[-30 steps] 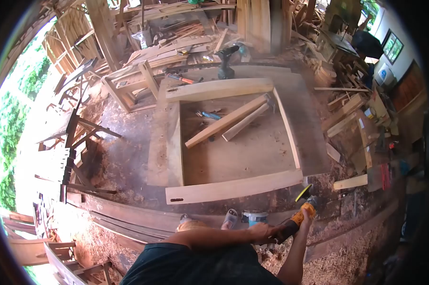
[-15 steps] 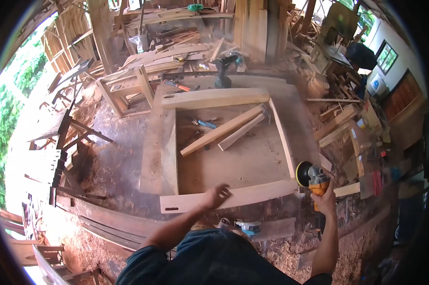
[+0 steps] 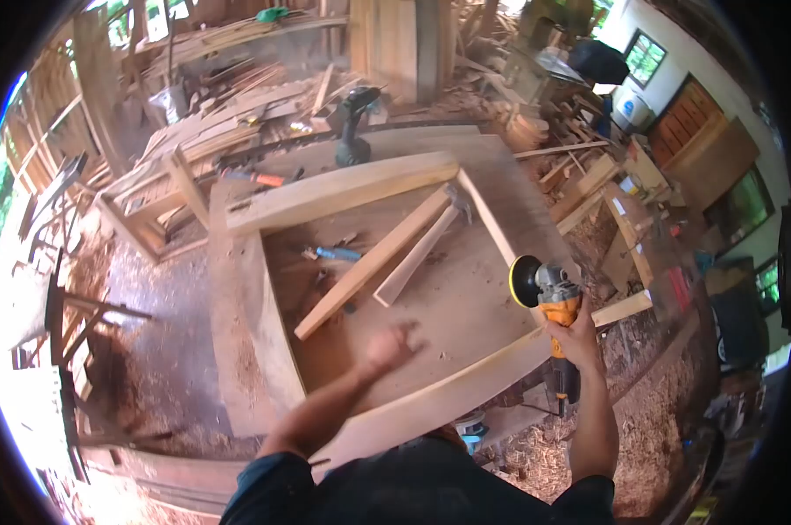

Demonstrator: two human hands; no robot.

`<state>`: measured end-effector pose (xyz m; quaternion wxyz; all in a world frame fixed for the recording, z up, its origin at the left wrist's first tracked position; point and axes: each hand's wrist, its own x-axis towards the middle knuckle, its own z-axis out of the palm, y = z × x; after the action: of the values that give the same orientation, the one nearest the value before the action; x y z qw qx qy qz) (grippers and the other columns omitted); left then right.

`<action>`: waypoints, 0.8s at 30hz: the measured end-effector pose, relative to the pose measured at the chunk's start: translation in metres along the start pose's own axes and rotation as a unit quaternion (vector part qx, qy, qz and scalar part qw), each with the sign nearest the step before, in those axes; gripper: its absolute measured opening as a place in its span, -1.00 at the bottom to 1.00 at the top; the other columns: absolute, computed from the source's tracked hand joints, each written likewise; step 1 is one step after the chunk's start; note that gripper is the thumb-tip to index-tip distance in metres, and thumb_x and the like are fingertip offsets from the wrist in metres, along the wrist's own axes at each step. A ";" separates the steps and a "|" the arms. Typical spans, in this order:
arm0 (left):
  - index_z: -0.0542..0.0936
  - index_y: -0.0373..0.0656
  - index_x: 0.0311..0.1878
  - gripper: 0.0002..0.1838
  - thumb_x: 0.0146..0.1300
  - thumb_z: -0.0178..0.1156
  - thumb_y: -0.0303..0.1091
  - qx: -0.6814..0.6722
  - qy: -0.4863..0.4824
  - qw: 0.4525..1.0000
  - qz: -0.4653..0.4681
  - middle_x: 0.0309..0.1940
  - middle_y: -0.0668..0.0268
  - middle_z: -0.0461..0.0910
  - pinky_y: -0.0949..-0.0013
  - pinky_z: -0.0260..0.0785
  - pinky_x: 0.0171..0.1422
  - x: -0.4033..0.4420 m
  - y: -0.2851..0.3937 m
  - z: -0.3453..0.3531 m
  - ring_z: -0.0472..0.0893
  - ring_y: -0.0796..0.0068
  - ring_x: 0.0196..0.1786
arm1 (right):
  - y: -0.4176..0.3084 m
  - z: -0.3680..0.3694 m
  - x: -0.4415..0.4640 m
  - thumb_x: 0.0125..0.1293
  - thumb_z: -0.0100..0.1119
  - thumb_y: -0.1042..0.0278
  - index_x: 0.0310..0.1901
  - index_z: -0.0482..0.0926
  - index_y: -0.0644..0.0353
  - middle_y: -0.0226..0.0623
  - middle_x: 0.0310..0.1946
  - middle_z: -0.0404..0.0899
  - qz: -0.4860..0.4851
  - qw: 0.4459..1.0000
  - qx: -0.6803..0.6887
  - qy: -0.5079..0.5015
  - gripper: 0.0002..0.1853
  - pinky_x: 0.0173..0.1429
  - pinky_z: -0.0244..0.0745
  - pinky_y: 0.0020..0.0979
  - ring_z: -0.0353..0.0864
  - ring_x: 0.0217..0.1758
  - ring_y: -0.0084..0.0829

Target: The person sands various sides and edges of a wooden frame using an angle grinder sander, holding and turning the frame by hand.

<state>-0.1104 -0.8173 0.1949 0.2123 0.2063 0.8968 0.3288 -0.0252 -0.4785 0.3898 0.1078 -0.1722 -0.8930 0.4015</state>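
My right hand (image 3: 577, 339) grips an angle grinder (image 3: 560, 308) by its yellow-and-black body. The grinder's round, yellow-edged pad (image 3: 524, 281) faces left, above the right side of a wooden frame (image 3: 439, 392). My left hand (image 3: 393, 346) is blurred, with fingers apart and nothing visible in it, over the frame's near side. Inside the frame lie a long wooden bar (image 3: 373, 267), a shorter tapered piece (image 3: 417, 255), and a blue-handled tool (image 3: 337, 254). A metal hammer head (image 3: 458, 201) shows at the far ends of the two wooden pieces.
A dark cordless drill (image 3: 353, 131) stands upright beyond the frame, near an orange-handled tool (image 3: 268, 178). A small wooden stand (image 3: 154, 214) is at left. Stacked lumber (image 3: 229, 122) fills the back; wood shavings (image 3: 535, 455) cover the floor at right.
The view has turned rightward, shifting the workbench left and tilting it. My left hand has moved forward from the near rail, over the frame's opening. The grinder stays in my right hand.
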 end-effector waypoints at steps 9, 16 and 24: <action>-0.14 -0.14 0.68 0.35 -0.12 0.47 -0.03 0.123 -0.118 0.981 0.095 0.41 -0.10 0.28 -0.22 0.22 0.42 -0.069 0.087 0.107 0.34 -0.15 0.42 | 0.031 -0.028 -0.029 0.07 0.49 0.47 0.29 0.27 0.31 -0.15 0.04 0.58 0.023 0.997 0.017 0.066 -0.23 0.10 0.58 -0.25 0.66 0.01 -0.30; -0.14 -0.15 0.68 0.33 -0.10 0.48 -0.14 0.150 -0.102 0.977 0.109 0.40 -0.06 0.30 -0.13 0.25 0.44 -0.071 0.088 0.112 0.35 -0.12 0.44 | 0.042 -0.113 -0.087 0.07 0.49 0.48 0.35 0.25 0.32 -0.11 0.15 0.55 0.014 0.999 0.043 0.021 -0.18 0.26 0.52 -0.23 0.62 0.16 -0.23; -0.11 -0.05 0.70 0.40 -0.21 0.54 -0.11 0.160 -0.057 0.980 0.104 0.33 0.00 0.36 -0.10 0.25 0.37 -0.141 0.094 0.188 0.39 -0.03 0.36 | -0.015 -0.172 -0.058 0.08 0.48 0.44 0.38 0.23 0.29 -0.03 0.15 0.58 -0.027 0.997 -0.017 -0.070 -0.16 0.26 0.53 -0.20 0.65 0.18 -0.15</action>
<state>0.1245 -0.7285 0.1627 0.1917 0.3484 0.8979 0.1887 0.0817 -0.3941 0.5103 0.0529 -0.1218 -0.9094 0.3941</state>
